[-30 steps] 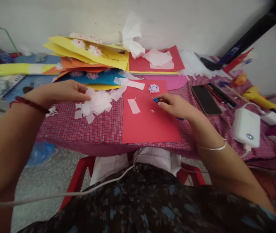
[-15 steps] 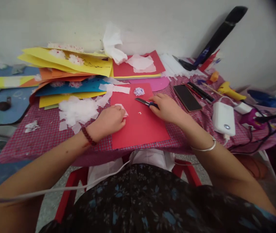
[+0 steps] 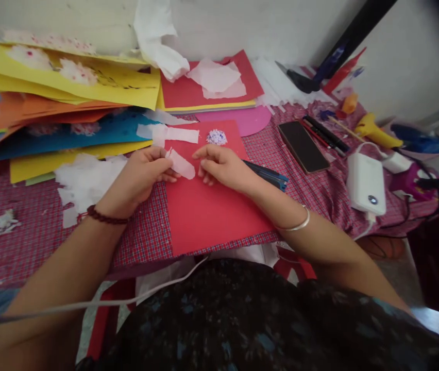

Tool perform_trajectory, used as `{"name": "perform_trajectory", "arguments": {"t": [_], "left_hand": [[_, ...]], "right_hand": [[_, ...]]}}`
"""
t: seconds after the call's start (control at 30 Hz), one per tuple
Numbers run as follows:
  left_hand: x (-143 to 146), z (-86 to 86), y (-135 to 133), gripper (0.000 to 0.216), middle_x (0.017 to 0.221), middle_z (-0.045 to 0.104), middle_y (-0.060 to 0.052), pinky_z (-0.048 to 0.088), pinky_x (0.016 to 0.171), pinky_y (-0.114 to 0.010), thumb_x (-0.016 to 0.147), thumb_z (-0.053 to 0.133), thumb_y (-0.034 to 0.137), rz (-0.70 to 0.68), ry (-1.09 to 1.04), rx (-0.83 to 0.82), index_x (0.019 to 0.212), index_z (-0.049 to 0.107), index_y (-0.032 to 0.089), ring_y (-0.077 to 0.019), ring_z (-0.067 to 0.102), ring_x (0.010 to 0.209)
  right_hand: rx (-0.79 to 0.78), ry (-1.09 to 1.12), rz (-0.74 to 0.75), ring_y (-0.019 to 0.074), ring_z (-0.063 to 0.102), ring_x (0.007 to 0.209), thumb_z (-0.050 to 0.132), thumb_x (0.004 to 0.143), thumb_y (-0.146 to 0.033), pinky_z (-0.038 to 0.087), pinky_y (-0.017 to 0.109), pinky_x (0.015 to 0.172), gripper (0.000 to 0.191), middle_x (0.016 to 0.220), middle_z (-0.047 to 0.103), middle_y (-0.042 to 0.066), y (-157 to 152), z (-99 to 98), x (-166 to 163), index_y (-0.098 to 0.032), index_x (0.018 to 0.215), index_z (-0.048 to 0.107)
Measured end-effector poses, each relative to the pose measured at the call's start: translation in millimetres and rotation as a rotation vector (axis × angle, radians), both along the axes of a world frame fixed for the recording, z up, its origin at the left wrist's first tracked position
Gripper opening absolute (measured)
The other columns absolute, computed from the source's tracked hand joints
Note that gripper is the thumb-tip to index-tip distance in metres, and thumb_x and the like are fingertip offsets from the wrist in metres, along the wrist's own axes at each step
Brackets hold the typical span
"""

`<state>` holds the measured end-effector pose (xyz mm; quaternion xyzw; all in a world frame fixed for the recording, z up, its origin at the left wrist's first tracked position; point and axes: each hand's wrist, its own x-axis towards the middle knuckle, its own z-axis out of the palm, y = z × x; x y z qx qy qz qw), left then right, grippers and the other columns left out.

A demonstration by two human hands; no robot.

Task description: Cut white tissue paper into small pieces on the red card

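Note:
My left hand (image 3: 142, 172) pinches one end of a small white tissue strip (image 3: 181, 164) above a red paper sheet (image 3: 204, 206) that lies on the checked tablecloth. My right hand (image 3: 221, 167) hovers just right of the strip with curled fingers that hold nothing. Blue-handled scissors (image 3: 268, 175) lie on the cloth behind my right wrist. A small white and purple paper flower (image 3: 217, 137) sits at the far end of the red sheet. Another white strip (image 3: 173, 134) lies at the sheet's far left corner.
A stack of yellow, orange and blue paper sheets (image 3: 68, 98) fills the left. Loose white tissue (image 3: 84, 180) lies left of my left hand. A phone (image 3: 303, 146), pens, a white power bank (image 3: 366, 183) and a yellow glue gun (image 3: 377, 133) lie to the right.
My left hand came from the tissue pile to the red sheet and lifted the white strip. My right hand let go of the scissors, which now lie on the cloth, and moved toward the strip.

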<state>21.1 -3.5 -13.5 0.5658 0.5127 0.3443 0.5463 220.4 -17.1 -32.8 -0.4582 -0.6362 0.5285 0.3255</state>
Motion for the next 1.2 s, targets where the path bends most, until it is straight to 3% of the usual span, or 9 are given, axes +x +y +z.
{"name": "perform_trajectory", "arguments": {"t": [0.1,0.23,0.37,0.53,0.73,0.87,1.0,1.1,1.2], "left_hand": [[1,2.2,-8,0.007,0.068,0.062,0.0,0.046,0.065,-0.027,0.076,0.06,0.019,-0.016,0.051,0.097,0.069,0.057,0.02,-0.0117,0.056,0.062],[5,5.9,-25,0.01,0.07,0.063,0.001,0.043,0.065,-0.029,0.083,0.059,0.024,-0.135,0.367,0.376,0.073,0.06,0.022,-0.0149,0.056,0.068],[6,2.6,-34,0.008,0.089,0.067,-0.001,0.047,0.077,-0.035,0.084,0.059,0.021,-0.211,0.51,0.684,0.081,0.062,0.027,-0.0195,0.061,0.083],[5,-4.2,-35,0.011,0.093,0.066,-0.002,0.046,0.089,-0.042,0.085,0.064,0.023,-0.134,0.51,0.786,0.087,0.07,0.032,-0.0232,0.061,0.093],[5,-9.8,-34,0.009,0.1,0.064,-0.004,0.044,0.092,-0.044,0.085,0.068,0.021,-0.065,0.425,0.876,0.089,0.072,0.028,-0.0239,0.058,0.098],[6,-14.3,-29,0.003,0.111,0.064,-0.005,0.044,0.095,-0.042,0.082,0.072,0.025,0.011,0.234,0.822,0.082,0.07,0.023,-0.0231,0.058,0.105],[6,-16.9,-23,0.013,0.119,0.065,-0.006,0.045,0.1,-0.039,0.081,0.074,0.028,-0.01,-0.034,0.48,0.074,0.068,0.02,-0.0206,0.06,0.11],[6,-18.1,-20,0.012,0.101,0.071,-0.004,0.048,0.096,-0.036,0.079,0.076,0.026,-0.034,-0.214,0.245,0.072,0.068,0.02,-0.0176,0.065,0.1],[6,-18.9,-19,0.012,0.086,0.07,-0.002,0.051,0.087,-0.031,0.074,0.079,0.024,0.003,-0.26,0.206,0.07,0.068,0.02,-0.0152,0.066,0.086]], "right_hand": [[-0.059,0.078,0.017,0.0113,0.058,0.056,0.046,0.092,-0.016,0.048,0.023,0.051,0.027,0.073,0.06,-0.003,-10,-3.4,-1,-0.018,0.118,0.046],[0.005,0.115,0.076,0.0092,0.055,0.055,0.051,0.089,-0.013,0.046,0.021,0.052,0.046,0.073,0.057,-0.006,-14,-6.5,-2,-0.018,0.133,0.04],[0.078,0.081,0.111,0.0082,0.057,0.064,0.052,0.087,-0.009,0.048,0.021,0.062,0.018,0.078,0.061,-0.003,-9,-11.4,-3,-0.015,0.102,0.058],[0.33,0.003,-0.012,0.0132,0.063,0.091,0.054,0.082,-0.004,0.048,0.026,0.086,0.016,0.093,0.068,0.001,-10,-9.5,-1,-0.017,0.088,0.062],[0.609,-0.022,-0.028,0.0132,0.064,0.089,0.05,0.084,-0.004,0.05,0.027,0.083,0.024,0.099,0.072,0.003,-18,-4.7,2,-0.018,0.095,0.066],[0.717,-0.008,-0.045,0.0127,0.065,0.085,0.053,0.085,-0.006,0.051,0.026,0.077,0.019,0.094,0.072,0.003,-18,-8.4,1,-0.019,0.091,0.066],[0.724,-0.033,-0.019,0.0131,0.064,0.087,0.056,0.088,-0.01,0.05,0.027,0.079,0.012,0.089,0.07,0.003,-17,-8.8,1,-0.019,0.084,0.063],[0.697,-0.056,0.012,0.0137,0.063,0.086,0.055,0.09,-0.013,0.05,0.029,0.08,0.012,0.088,0.069,0.003,-18,-7.3,1,-0.019,0.082,0.061],[0.679,-0.068,0.023,0.0138,0.062,0.083,0.054,0.091,-0.015,0.049,0.029,0.079,0.012,0.085,0.067,0.004,-18,-5.9,1,-0.019,0.081,0.06]]}}
